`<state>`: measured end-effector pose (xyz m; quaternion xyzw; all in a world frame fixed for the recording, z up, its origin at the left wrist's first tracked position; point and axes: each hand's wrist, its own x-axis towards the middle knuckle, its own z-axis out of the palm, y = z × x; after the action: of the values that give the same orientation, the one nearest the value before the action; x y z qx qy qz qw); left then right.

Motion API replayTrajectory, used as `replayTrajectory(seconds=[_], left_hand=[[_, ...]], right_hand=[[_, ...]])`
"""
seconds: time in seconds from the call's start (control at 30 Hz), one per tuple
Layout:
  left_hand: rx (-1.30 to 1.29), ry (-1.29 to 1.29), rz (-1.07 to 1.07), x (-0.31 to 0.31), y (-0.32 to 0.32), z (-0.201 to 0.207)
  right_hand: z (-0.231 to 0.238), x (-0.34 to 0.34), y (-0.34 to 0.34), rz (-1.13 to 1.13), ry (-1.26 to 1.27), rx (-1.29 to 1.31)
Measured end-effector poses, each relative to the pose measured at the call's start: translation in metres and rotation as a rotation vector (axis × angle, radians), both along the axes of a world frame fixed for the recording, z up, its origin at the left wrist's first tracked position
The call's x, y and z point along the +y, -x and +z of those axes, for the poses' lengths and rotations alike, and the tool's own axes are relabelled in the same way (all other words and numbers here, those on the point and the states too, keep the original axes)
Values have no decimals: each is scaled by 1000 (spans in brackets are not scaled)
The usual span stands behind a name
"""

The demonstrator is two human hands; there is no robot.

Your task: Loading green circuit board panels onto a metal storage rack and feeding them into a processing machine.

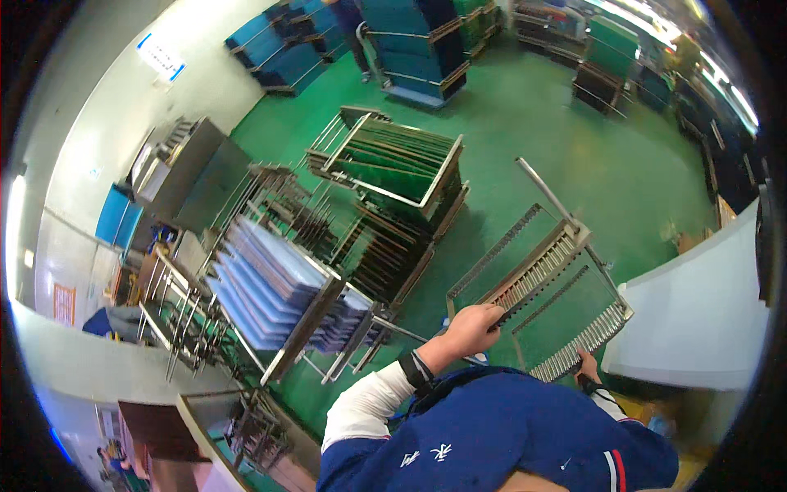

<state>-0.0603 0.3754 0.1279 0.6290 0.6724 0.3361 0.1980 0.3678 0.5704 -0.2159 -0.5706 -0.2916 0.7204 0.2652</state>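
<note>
standing well to the left of the slotted metal rack (551, 262) is a grey cabinet (197, 176); nearer the rack, yet still on its left, a fan of pale blue sheets (266, 283) rests at a slant in a metal cart (305, 332). beyond the rack, up and to its left, a person (351, 37) stands beside a tall blue stack (410, 49); closer to the rack on that side is a frame (443, 180) holding upright green boards (389, 156). at the rack's near left end the left hand (473, 332), with a black band (416, 371) at its wrist, curls its fingers over the upper slotted bar (529, 283) and grips it. the rack itself lies tilted in front of the person's body, over the green floor (648, 184). at its near right side the right hand (587, 366) touches the lower slotted bar (584, 339); its fingers are partly hidden, so i cannot tell how tightly they close. right of the rack is a broad white panel (689, 295).
</note>
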Motion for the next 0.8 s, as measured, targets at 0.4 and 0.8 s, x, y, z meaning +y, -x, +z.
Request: replayTrajectory(seconds=[0.4,0.8], left_hand=[[-23,-1,-179,62,78,24],[-102,61,-221,125,176,41]], right_hand=[[108,-23,53,-204,-131,-173],[204,18,161,-365,-346,-217]])
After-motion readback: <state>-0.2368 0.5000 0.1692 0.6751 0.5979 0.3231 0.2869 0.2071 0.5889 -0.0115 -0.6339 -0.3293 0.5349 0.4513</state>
